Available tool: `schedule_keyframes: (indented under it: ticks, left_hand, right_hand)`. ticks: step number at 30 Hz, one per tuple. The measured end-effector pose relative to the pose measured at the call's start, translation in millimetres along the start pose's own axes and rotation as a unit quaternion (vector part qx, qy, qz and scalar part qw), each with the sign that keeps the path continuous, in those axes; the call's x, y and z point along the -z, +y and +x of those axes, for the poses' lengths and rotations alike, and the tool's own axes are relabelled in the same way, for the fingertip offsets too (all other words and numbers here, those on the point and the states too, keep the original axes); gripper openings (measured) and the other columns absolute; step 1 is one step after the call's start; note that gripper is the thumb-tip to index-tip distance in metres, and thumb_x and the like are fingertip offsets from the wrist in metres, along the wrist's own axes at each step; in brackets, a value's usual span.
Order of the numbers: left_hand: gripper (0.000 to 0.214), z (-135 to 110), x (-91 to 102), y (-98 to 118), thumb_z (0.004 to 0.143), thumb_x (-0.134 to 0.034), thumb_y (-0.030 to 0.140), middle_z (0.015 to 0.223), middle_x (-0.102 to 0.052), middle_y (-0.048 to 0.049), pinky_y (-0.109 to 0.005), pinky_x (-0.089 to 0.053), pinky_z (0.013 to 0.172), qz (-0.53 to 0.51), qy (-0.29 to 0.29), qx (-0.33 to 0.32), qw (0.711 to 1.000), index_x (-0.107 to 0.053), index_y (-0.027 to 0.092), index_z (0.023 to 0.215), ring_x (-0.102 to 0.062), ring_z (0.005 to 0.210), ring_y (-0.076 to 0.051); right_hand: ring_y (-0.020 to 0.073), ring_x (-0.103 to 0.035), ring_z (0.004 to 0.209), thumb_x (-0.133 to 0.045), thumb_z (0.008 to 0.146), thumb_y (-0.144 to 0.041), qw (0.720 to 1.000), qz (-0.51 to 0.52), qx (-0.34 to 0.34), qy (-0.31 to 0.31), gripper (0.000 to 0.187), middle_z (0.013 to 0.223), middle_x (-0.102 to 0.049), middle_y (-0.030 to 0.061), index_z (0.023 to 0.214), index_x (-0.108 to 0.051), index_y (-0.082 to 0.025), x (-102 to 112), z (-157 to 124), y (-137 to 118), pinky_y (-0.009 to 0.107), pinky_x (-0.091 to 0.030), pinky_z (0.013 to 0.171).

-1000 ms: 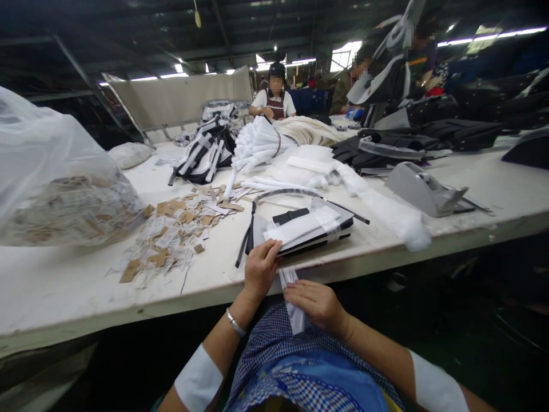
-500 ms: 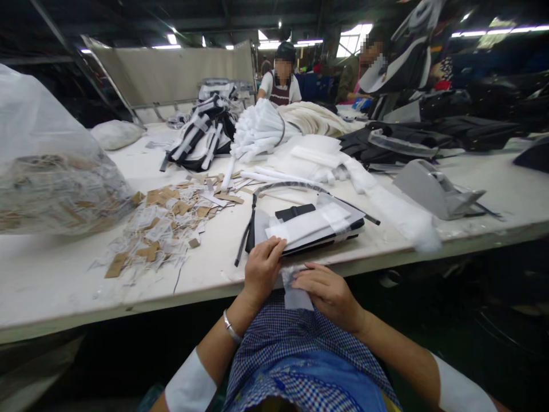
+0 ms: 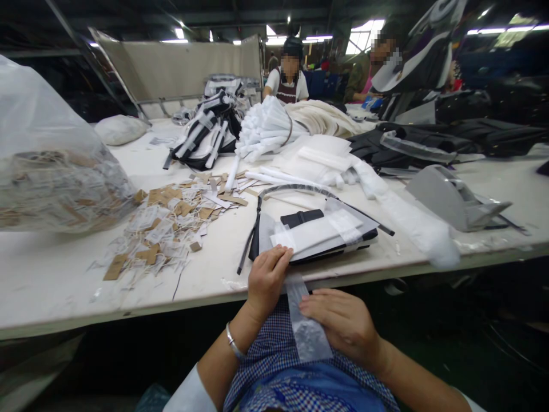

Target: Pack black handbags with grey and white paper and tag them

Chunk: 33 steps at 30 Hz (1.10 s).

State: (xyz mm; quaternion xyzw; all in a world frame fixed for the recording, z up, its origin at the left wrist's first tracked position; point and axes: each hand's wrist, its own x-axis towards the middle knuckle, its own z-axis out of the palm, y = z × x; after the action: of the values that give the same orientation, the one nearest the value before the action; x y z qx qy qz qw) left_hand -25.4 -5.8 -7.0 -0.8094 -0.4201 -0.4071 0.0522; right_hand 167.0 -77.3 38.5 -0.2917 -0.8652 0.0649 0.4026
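Wrapped black bag (image 3: 319, 233) lies on the counter (image 3: 51, 280) near its front edge. We find the left hand (image 3: 268, 280) with fingers bent at the bag's near side, the right hand (image 3: 343, 320) laid over a plastic strip (image 3: 309, 339); we cannot confirm either grip.

The left edge cuts off the clear bag (image 3: 47, 143), the heaped tags (image 3: 165, 220) left of centre are too small to read, and below centre the right hand (image 3: 343, 321) hides part of the plastic strip (image 3: 311, 341).

No readable text, labels, brands, numbers or signs
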Motion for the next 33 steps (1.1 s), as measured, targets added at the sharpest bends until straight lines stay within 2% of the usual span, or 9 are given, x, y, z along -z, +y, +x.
schedule_keyframes:
  ticks: [5,8,12,15,18,22,26,30,33]
  left_hand:
    - [0.035,2,5.7,-1,0.096,-0.054,0.013,0.122,-0.067,-0.0104,-0.039,-0.049,0.099,-0.008,-0.012,-0.018,1.000,-0.056,0.016,0.131,-0.060,0.119,-0.024]
    - [0.033,3,11.1,0,0.096,-0.048,0.011,0.124,-0.066,-0.0128,-0.042,-0.049,0.101,-0.017,-0.038,-0.017,0.999,-0.056,0.014,0.128,-0.057,0.122,-0.025]
    - [0.027,5,14.5,2,0.094,-0.048,0.008,0.119,-0.067,-0.0149,-0.042,-0.051,0.100,-0.019,-0.047,0.002,0.999,-0.059,0.012,0.118,-0.059,0.119,-0.026]
    - [0.031,5,13.0,2,0.091,-0.047,0.006,0.120,-0.066,-0.0156,-0.042,-0.051,0.100,-0.031,-0.032,0.016,0.999,-0.057,0.011,0.120,-0.060,0.117,-0.025]
    - [0.030,3,10.8,1,0.090,-0.045,0.006,0.120,-0.067,-0.0147,-0.042,-0.051,0.101,-0.045,-0.014,0.021,0.999,-0.057,0.012,0.117,-0.061,0.116,-0.024]
    - [0.026,-1,9.2,0,0.093,-0.046,0.006,0.121,-0.067,-0.0134,-0.041,-0.052,0.100,-0.038,-0.001,0.019,0.999,-0.057,0.014,0.114,-0.062,0.116,-0.023]
    - [0.029,-4,8.4,0,0.093,-0.048,0.008,0.120,-0.067,-0.0132,-0.039,-0.052,0.100,-0.043,-0.004,0.037,0.998,-0.056,0.013,0.120,-0.062,0.114,-0.023]
    - [0.044,-2,10.5,0,0.091,-0.048,0.006,0.125,-0.062,-0.0137,-0.036,-0.054,0.097,-0.038,-0.024,0.060,0.997,-0.052,0.016,0.134,-0.060,0.115,-0.023]
    - [0.055,3,15.4,1,0.087,-0.046,0.004,0.142,-0.051,-0.0145,-0.038,-0.052,0.101,-0.024,-0.079,0.056,0.995,-0.048,0.019,0.141,-0.054,0.124,-0.025]
  right_hand:
    - [0.0155,-0.073,0.088,-0.058,0.087,-0.005,0.999,-0.004,-0.028,0.040,0.025,0.095,-0.078,0.0021,0.104,-0.071,-0.019,16,44,26,0.029,-0.055,0.088]
    - [0.0164,-0.072,0.085,-0.059,0.085,-0.006,0.995,-0.016,-0.087,0.040,0.025,0.091,-0.078,0.0010,0.097,-0.074,-0.021,13,71,49,0.028,-0.054,0.081]
    - [0.0181,-0.071,0.085,-0.065,0.086,-0.018,0.985,-0.043,-0.169,-0.015,0.013,0.090,-0.078,0.0005,0.090,-0.076,-0.023,-1,96,75,0.029,-0.051,0.081]
    - [0.0184,-0.068,0.082,-0.067,0.088,-0.030,0.969,-0.087,-0.212,-0.088,0.011,0.083,-0.075,0.0006,0.082,-0.075,-0.024,-12,105,87,0.029,-0.048,0.077]
    - [0.0178,-0.064,0.082,-0.069,0.087,-0.031,0.954,-0.108,-0.230,-0.157,0.012,0.081,-0.071,0.0006,0.079,-0.070,-0.022,-17,109,94,0.028,-0.044,0.075]
    - [0.0178,-0.060,0.087,-0.069,0.086,-0.034,0.939,-0.116,-0.241,-0.214,0.015,0.084,-0.067,0.0009,0.078,-0.068,-0.022,-19,117,102,0.027,-0.039,0.072]
    - [0.0162,-0.059,0.075,-0.069,0.084,-0.040,0.908,-0.115,-0.286,-0.284,0.018,0.081,-0.067,0.0001,0.078,-0.069,-0.023,-17,130,109,0.026,-0.031,0.061]
    - [0.0150,-0.060,0.071,-0.069,0.083,-0.041,0.895,-0.091,-0.319,-0.299,0.018,0.077,-0.069,-0.0018,0.080,-0.066,-0.023,-17,137,114,0.025,-0.028,0.057]
    - [0.0143,-0.061,0.067,-0.070,0.081,-0.037,0.901,-0.076,-0.325,-0.277,0.021,0.075,-0.069,-0.0041,0.095,-0.060,-0.024,-21,136,119,0.025,-0.027,0.055]
